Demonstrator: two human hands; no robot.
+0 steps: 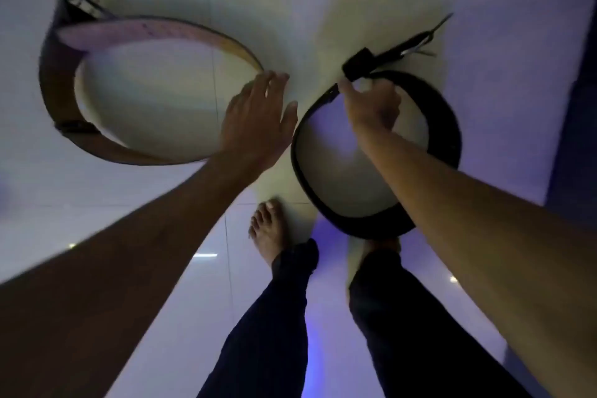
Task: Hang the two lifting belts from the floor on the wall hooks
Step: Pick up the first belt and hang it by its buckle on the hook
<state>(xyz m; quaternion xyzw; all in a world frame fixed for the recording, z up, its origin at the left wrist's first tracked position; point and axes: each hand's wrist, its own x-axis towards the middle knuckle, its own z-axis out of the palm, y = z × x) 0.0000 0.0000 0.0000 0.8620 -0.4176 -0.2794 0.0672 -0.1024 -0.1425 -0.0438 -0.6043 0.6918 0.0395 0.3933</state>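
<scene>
A brown leather lifting belt [61,74] lies coiled in a wide loop on the pale tiled floor at the left, buckle end at its far left. A black lifting belt [447,126] forms a smaller loop at the right, with its strap and buckle [416,42] pointing away to the upper right. My left hand [255,126] hovers open, fingers spread, over the near end of the brown belt; contact is unclear. My right hand [371,103] is closed around the top edge of the black belt near its strap loop.
My two bare feet [268,233] and dark trouser legs stand on the glossy floor [161,268] just below the belts. A dark vertical surface [578,107] borders the right edge. No wall hooks are in view.
</scene>
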